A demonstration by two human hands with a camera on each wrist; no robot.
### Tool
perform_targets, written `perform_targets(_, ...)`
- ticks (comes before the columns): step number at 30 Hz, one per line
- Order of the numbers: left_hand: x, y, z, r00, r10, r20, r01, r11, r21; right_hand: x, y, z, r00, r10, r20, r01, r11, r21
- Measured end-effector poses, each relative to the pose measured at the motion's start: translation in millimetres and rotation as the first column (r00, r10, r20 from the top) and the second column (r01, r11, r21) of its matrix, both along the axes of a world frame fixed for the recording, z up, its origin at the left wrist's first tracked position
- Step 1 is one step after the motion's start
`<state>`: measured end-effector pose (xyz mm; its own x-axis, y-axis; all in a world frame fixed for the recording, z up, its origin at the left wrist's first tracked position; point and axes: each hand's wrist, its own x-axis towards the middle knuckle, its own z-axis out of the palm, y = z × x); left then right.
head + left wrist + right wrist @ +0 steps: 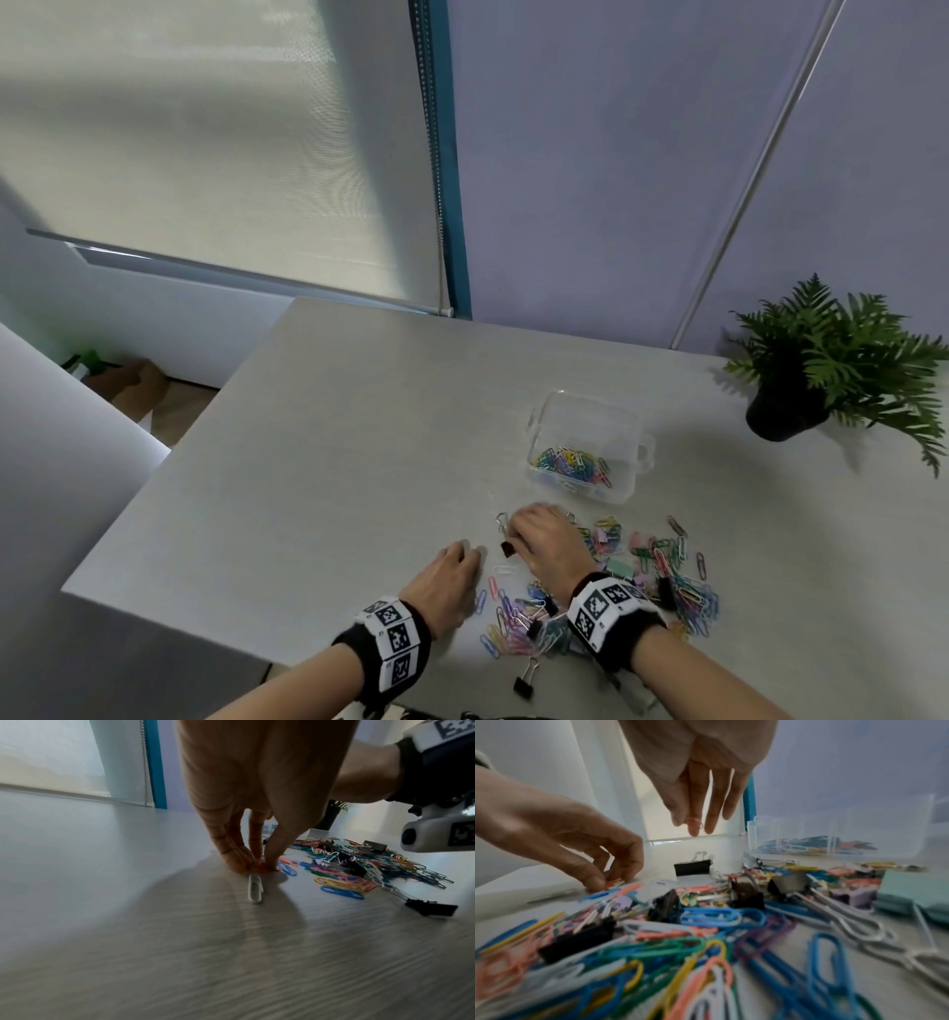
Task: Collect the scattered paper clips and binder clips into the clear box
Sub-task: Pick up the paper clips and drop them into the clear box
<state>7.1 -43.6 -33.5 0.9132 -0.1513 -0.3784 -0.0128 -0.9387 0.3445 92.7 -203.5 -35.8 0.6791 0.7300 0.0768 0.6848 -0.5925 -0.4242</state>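
The clear box [634, 480] stands open on the table with several coloured paper clips inside; its wall [859, 817] shows in the right wrist view. A pile of paper clips and binder clips [667, 575] lies in front of it. My left hand [262, 865] pinches an orange paper clip [266, 867] against the table at the pile's left edge, beside a white paper clip [255, 889]. My right hand [693, 823] hangs above the pile, its fingers pinching a pink paper clip [695, 820]. A black binder clip [692, 867] stands on the table just beyond it.
A potted fern [832, 360] stands at the back right. The grey table [334, 462] ends in an edge on the left with floor and a cardboard box [138, 380] below. Another black binder clip [525, 681] lies near the front edge.
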Motion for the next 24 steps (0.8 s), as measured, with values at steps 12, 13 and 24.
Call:
perform_targets(12,-17,-11,-27,0.987,-0.158,0.012,0.156,0.981,0.113,-36,14,3,0.96,0.196,-0.198,-0.262,0.877,-0.402)
perform_targets(13,-17,-12,-27,0.987,-0.157,-0.012,0.158,0.978,0.14,-37,12,-2,0.964,0.201,-0.176,-0.257,0.874,-0.412)
perform_targets(24,7,-12,-15,0.996,0.09,0.001,-0.09,0.995,-0.05,-24,15,-16,0.96,-0.039,-0.279,-0.032,0.969,-0.246)
